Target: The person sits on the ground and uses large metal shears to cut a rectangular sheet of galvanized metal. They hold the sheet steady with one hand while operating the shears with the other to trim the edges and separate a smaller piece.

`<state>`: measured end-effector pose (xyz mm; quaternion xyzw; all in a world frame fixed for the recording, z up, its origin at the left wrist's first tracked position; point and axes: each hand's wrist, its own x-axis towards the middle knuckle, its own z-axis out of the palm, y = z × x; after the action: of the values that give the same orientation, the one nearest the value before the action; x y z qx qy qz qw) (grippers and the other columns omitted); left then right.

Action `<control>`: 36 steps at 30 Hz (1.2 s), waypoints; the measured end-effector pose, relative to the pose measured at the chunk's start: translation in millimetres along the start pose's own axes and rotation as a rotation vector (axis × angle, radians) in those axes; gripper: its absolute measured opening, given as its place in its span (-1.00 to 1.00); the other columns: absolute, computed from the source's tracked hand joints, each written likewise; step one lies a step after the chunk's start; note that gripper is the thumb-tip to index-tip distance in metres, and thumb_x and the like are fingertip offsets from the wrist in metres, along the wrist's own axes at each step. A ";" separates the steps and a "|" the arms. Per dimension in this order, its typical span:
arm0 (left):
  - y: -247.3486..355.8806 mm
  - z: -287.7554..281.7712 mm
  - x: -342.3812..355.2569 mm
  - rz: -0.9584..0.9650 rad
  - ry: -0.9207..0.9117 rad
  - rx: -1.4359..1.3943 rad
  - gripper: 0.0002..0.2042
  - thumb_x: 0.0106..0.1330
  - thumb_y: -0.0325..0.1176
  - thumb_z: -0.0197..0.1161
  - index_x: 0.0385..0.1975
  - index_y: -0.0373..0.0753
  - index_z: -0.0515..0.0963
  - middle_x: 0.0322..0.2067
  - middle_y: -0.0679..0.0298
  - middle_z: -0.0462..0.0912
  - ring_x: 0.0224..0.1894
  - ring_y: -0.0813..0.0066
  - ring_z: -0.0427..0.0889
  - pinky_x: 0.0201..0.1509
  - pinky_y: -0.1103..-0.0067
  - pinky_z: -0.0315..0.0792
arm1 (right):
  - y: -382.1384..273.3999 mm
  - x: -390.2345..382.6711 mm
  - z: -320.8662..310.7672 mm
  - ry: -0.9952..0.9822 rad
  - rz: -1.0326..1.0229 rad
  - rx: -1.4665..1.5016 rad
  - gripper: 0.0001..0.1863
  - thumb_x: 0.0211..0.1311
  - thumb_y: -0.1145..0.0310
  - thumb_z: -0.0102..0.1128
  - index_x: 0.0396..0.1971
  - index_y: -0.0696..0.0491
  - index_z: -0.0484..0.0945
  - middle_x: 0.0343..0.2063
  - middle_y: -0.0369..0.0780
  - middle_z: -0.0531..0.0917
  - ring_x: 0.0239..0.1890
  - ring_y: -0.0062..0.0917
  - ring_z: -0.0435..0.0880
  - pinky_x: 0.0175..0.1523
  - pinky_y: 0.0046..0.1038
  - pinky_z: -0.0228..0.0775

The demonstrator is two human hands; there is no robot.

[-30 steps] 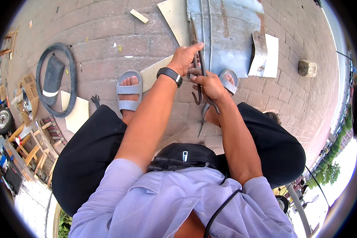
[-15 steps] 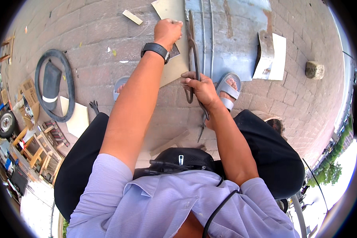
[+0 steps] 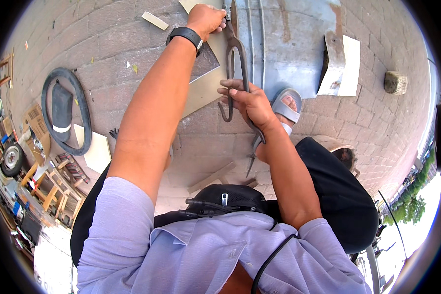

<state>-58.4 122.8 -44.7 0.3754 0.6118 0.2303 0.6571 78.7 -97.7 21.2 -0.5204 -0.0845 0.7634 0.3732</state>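
Observation:
In my right hand (image 3: 254, 102) is a pair of long dark tin snips (image 3: 233, 41), with the fingers around one handle and reaching toward the other, hooked handle. Their blades point away from me, along the left edge of a large blue-grey metal sheet (image 3: 296, 61). Beside the blades, my left hand (image 3: 206, 20) is closed, its fingertips pinching what appears to be the edge of a sheet metal piece (image 3: 208, 61). That dark piece shows below my left wrist, above a beige board (image 3: 201, 93); the grip itself is partly hidden.
A small light strip (image 3: 155, 20) lies at far left on the brick paving. Left of me are a black ring (image 3: 86, 117), a pale board (image 3: 94, 152) and wooden chairs (image 3: 56, 188). On the right sit a bent metal piece (image 3: 334, 63) and a stone block (image 3: 395, 83).
My left hand has shifted farther away and slightly left, showing more of the dark metal piece. The snips' handles have spread apart, and my right hand's fingers have loosened and extended.

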 end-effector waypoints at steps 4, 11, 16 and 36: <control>-5.4 -2.3 7.2 -0.010 -0.018 -0.009 -0.83 0.39 -0.36 0.31 -0.25 -0.36 0.63 -0.36 0.27 0.69 -0.40 0.56 0.65 -0.39 0.61 0.57 | -7.6 0.0 -2.8 -0.008 0.036 -0.067 -0.61 0.37 0.51 0.17 0.16 0.26 0.52 0.08 -0.15 0.63 0.16 -0.39 0.62 0.18 -0.35 0.49; 5.6 0.3 -0.5 -0.043 -0.011 0.059 -0.79 0.38 -0.28 0.34 -0.28 -0.32 0.62 -0.39 0.33 0.66 -0.41 0.61 0.61 -0.35 0.61 0.55 | -14.1 -6.8 3.9 0.002 0.049 -0.078 -0.59 0.36 0.51 0.15 0.19 0.27 0.51 0.09 -0.14 0.62 0.15 -0.38 0.60 0.20 -0.35 0.46; 9.8 0.0 -2.3 -0.014 -0.032 0.105 -0.78 0.37 -0.24 0.32 -0.30 -0.30 0.61 -0.40 0.36 0.64 -0.42 0.63 0.57 -0.36 0.61 0.50 | 6.3 -0.2 -4.0 -0.007 -0.020 -0.139 -0.57 0.31 0.50 0.18 0.17 0.22 0.55 0.03 -0.18 0.64 0.08 -0.48 0.60 0.14 -0.46 0.43; 14.7 -3.8 -10.6 0.088 -0.077 0.163 -0.77 0.37 -0.22 0.32 -0.34 -0.28 0.59 -0.45 0.36 0.62 -0.46 0.63 0.53 -0.39 0.64 0.48 | -17.1 -9.5 0.2 0.061 -0.023 -0.390 -0.58 0.18 0.47 0.20 0.08 0.12 0.66 -0.24 -0.29 0.62 -0.16 -0.60 0.54 0.01 -0.54 0.39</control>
<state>-61.4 124.5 -26.6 0.4625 0.5858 0.1938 0.6368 88.5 -91.8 37.1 -0.6048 -0.2254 0.7122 0.2761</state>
